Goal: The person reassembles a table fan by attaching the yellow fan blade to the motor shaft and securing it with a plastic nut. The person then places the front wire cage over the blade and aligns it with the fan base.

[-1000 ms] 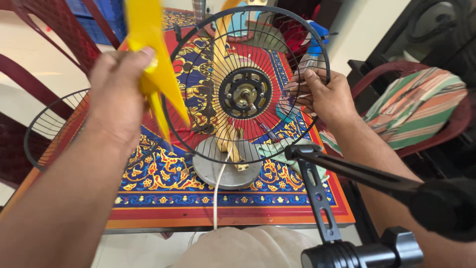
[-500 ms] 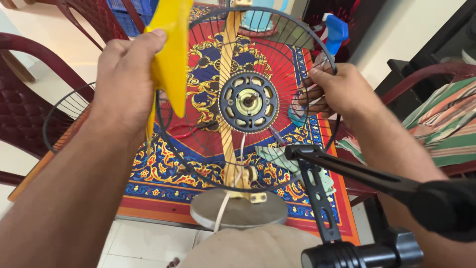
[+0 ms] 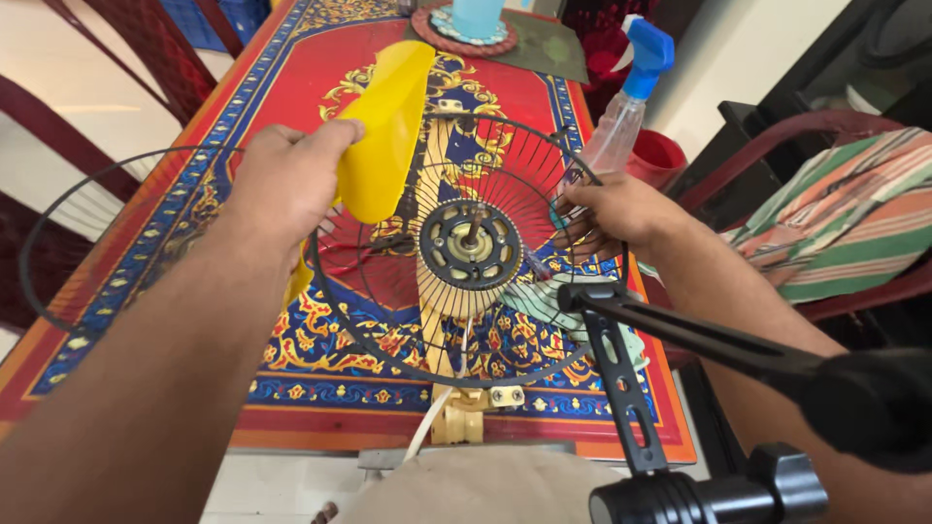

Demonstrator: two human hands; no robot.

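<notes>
Left hand (image 3: 286,184) raised, fingers clamped on yellow fan blade (image 3: 386,131) — right hand (image 3: 616,213) fingers curled round wire guard (image 3: 388,340) rim.

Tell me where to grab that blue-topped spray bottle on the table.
Take the spray bottle by its clear neck just under the blue trigger head, coming from the right. It stands upright by the table's right edge, and the wire fan guard and right hand crowd its left.
</notes>
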